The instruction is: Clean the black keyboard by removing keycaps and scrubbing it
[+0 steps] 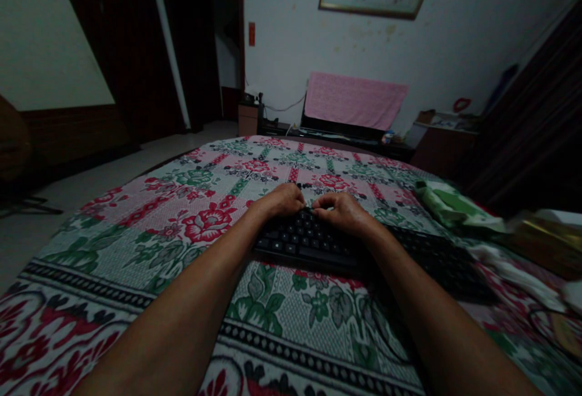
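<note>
Keyboard flat on bedspread, likely for support; left hand, right hand curl at far edge, grip unclear.

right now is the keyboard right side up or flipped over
Right side up: the keyboard lies on the floral cover with its rows of marked keys facing upward.

Keyboard on bedcover, packet beyond its right end, towel behind.
</note>
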Available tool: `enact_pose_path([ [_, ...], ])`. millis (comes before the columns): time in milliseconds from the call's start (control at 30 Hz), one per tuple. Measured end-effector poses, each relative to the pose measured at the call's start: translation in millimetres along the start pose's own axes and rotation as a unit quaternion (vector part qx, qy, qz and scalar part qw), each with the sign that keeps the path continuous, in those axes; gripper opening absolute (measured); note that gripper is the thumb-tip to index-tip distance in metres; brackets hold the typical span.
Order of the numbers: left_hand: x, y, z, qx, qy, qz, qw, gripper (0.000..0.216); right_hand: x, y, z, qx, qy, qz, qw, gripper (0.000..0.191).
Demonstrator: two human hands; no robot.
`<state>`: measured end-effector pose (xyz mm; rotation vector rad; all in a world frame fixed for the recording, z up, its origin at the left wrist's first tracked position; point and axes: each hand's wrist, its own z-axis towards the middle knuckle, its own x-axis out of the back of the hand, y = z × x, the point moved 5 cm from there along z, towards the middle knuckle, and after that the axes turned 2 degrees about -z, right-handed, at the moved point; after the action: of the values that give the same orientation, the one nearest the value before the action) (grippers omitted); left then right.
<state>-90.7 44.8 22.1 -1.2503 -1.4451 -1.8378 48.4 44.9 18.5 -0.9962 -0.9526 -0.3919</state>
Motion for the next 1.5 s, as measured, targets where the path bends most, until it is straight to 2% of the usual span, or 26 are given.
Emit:
enact_pose_path([
  [133,-1.2,0.6,-0.4,0.003,-0.003,-0.008,1.000,0.027,1.3,-2.6,-1.2,-0.010,-0.019,0.013,1.000,0.019],
  [367,0.1,1.8,0.4,0.001,0.014,-0.003,1.000,0.026,2.7,-1.3,-1.1,-0.059,0.013,0.040,0.997,0.026],
  [500,0.4,7.2,-2.2,0.008,0.007,0.011,1.000,0.027,-0.3,3.0,-0.5,-0.080,-0.005,0.062,0.995,0.026],
  [700,-3.1,8.8,-1.2,-0.008,0.008,0.017,1.000,0.028,-1.2,4.2,-0.3,-0.096,-0.036,0.089,0.991,0.020],
  [867,-5.5,12.3,-2.6,-0.018,0.002,0.020,1.000,0.027,-0.2,1.2,-3.7,-0.164,-0.056,0.107,0.979,0.010],
  [1033,-7.7,15.2,-3.5,-0.014,-0.004,0.007,1.000,0.026,-1.1,-1.2,-5.0,-0.201,-0.056,0.110,0.972,0.011],
  [1233,-10.2,15.1,-1.7,-0.018,-0.003,0.001,1.000,0.025,-0.3,4.3,-5.1,-0.192,-0.045,0.089,0.976,0.013],
  [1500,-18.3,13.9,-3.1,-0.026,-0.022,0.010,0.999,0.027,-4.5,2.7,-5.7,-0.129,-0.063,0.015,0.989,0.010],
])
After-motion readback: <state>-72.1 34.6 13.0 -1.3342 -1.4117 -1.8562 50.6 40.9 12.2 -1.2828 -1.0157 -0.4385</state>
